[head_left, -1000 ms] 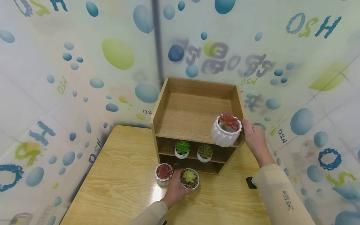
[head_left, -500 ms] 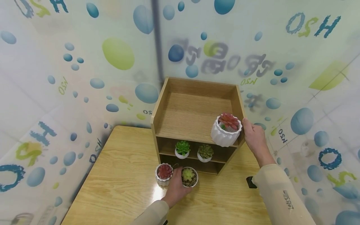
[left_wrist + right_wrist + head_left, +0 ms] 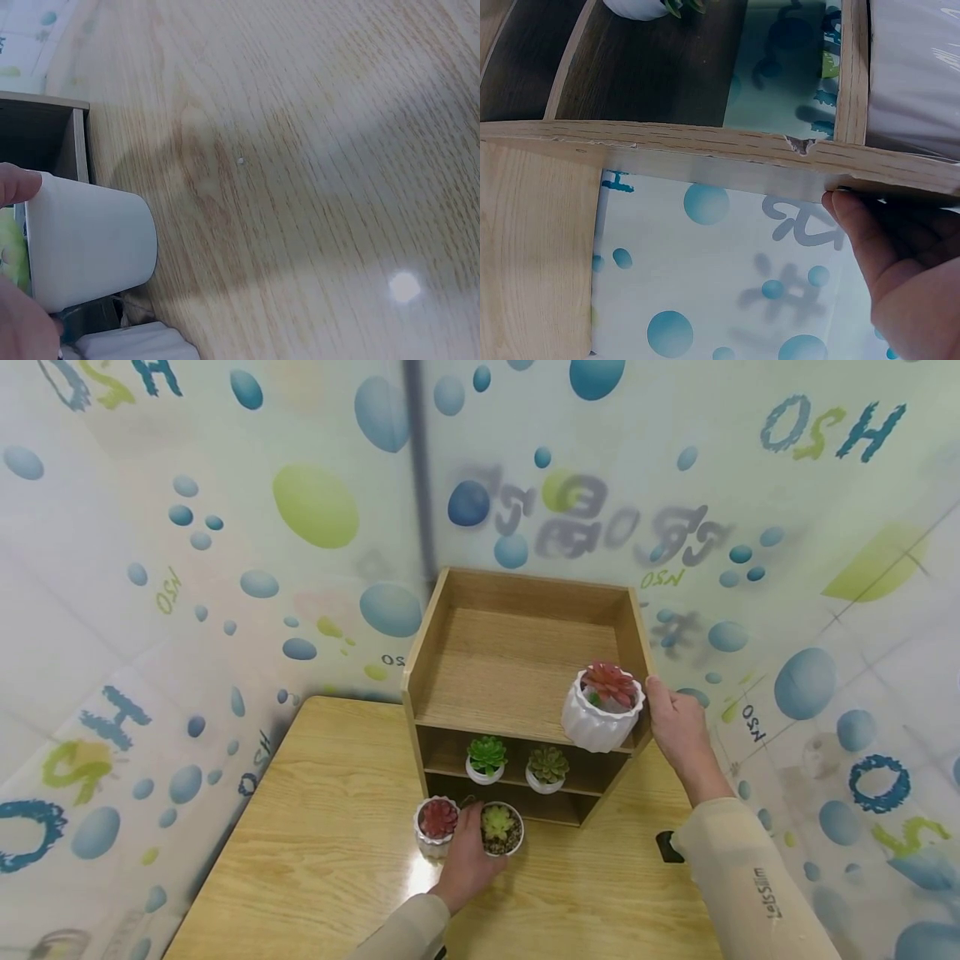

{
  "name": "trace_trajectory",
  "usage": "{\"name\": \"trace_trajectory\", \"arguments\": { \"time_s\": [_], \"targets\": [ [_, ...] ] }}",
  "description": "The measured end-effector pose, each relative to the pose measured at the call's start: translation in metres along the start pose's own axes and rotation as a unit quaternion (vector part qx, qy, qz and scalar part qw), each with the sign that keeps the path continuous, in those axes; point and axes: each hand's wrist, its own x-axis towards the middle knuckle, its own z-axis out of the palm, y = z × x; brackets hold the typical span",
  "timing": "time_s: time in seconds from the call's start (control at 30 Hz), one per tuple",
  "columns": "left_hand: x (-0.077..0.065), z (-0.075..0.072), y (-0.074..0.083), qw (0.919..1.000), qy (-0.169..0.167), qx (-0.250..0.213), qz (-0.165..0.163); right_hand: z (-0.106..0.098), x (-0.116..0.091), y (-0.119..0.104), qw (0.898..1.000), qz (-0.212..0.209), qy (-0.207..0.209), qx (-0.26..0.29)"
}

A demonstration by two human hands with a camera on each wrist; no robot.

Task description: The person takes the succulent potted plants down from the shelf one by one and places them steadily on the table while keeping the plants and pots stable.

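My left hand [image 3: 467, 867] grips a small potted succulent [image 3: 501, 832] with a pale green rosette. It is close to the front of the wooden shelf [image 3: 517, 677], at its lowest compartment. In the left wrist view its smooth white pot [image 3: 90, 244] lies between finger and thumb, with the table beyond. Just left of that hand a red succulent in a ribbed white pot [image 3: 432, 843] stands on the table. My right hand [image 3: 678, 727] holds the shelf's right side panel. In the right wrist view, fingertips [image 3: 840, 201] touch the panel's outer face; other fingers are partly in shadow.
A larger red succulent in a fluted white pot [image 3: 600, 722] sits at the top's front right corner. On the middle level stand a bright green succulent [image 3: 487, 756] and a duller green one [image 3: 547, 768]. A small black object [image 3: 670, 847] lies by the right sleeve.
My left hand has moved the pale green succulent slightly away from me and to the left, nearer the shelf's lower opening. The right hand stays in place on the side panel.
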Motion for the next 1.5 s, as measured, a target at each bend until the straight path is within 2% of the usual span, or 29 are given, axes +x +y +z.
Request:
{"name": "trace_trajectory", "arguments": {
  "time_s": [0.47, 0.67, 0.8, 1.07, 1.5],
  "targets": [
    [0.000, -0.008, 0.003, 0.9998, -0.006, 0.014, 0.014, 0.000, 0.000, 0.001, 1.000, 0.002, -0.003, 0.003],
    [0.002, -0.022, 0.008, 0.9994, -0.027, 0.009, 0.021, 0.000, 0.000, 0.000, 1.000, 0.002, -0.006, -0.002],
    [0.004, -0.033, 0.015, 0.9984, -0.040, 0.016, 0.037, 0.000, 0.000, 0.001, 1.000, 0.003, -0.008, 0.000],
    [0.006, -0.050, 0.026, 0.9954, -0.045, 0.038, 0.076, 0.000, 0.000, 0.001, 1.000, 0.001, -0.003, -0.004],
    [0.007, -0.070, 0.040, 0.9914, -0.051, 0.041, 0.113, 0.000, 0.000, 0.001, 1.000, -0.003, -0.002, -0.003]
  ]
}}
